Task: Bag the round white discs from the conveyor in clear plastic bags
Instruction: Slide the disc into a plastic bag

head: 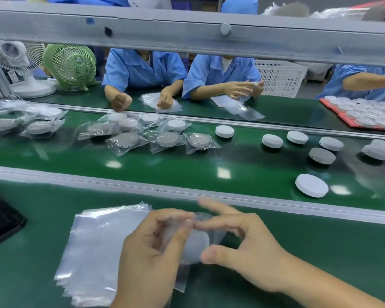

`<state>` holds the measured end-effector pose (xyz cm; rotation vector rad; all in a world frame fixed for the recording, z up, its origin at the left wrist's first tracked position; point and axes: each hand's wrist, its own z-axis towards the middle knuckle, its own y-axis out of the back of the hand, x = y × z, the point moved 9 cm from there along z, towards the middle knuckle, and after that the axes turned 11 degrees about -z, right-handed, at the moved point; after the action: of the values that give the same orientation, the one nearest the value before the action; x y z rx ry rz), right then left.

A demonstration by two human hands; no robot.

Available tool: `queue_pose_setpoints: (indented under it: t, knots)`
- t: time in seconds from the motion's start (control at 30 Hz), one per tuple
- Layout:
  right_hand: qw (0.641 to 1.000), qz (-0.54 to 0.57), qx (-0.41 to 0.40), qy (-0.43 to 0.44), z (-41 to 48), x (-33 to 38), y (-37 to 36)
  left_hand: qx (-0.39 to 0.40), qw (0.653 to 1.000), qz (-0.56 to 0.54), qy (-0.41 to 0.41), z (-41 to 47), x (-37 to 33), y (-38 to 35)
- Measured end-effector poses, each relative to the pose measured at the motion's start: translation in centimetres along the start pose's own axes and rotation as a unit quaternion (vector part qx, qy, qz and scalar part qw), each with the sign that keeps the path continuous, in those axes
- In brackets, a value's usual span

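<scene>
Left hand (147, 252) and right hand (242, 247) each have a pinching grip on the clear bag (203, 218), disc (197, 243) inside. The next disc (311, 185) lies far right on the conveyor (187, 170), nearer the right hand.

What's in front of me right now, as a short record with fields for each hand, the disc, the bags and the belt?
left hand: grips the clear bag
right hand: thumb and fingers pinch the same bag at the disc's edge
white disc: seen through the bag, between both hands
bag stack: flat on the green bench, partly under the left hand
conveyor belt: loose discs to the right, bagged discs to the left
nearest loose disc: flat, by the belt's near edge
</scene>
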<state>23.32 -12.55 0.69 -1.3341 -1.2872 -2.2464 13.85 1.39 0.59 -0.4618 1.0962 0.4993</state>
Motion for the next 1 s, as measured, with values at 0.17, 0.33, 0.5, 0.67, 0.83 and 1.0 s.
queue_pose_setpoints:
  t: [0.17,0.33,0.5,0.67,0.83,1.0]
  knots:
    - [0.982,-0.143,-0.122,-0.033,5.8,-3.0,5.1,0.078,0.981,0.159,-0.076,1.6,0.0,0.8]
    - [0.910,-0.299,-0.233,-0.166,13.8,-11.4,13.3,0.299,0.824,0.453,-0.163,0.8,2.5,-0.1]
    - [0.904,-0.346,-0.029,-0.248,17.9,-15.8,11.6,0.323,0.823,0.436,-0.166,0.3,2.8,-1.4]
    - [0.815,-0.542,-0.135,-0.153,12.0,-12.6,14.7,0.273,0.857,0.418,-0.129,0.8,2.4,-0.4]
    - [0.810,-0.495,-0.044,-0.310,-0.1,-21.4,19.0,0.245,0.871,0.415,-0.091,1.1,2.1,0.1]
    - [0.853,-0.453,-0.150,-0.210,0.1,-18.0,19.6,0.228,0.886,0.400,-0.050,1.2,2.0,0.4]
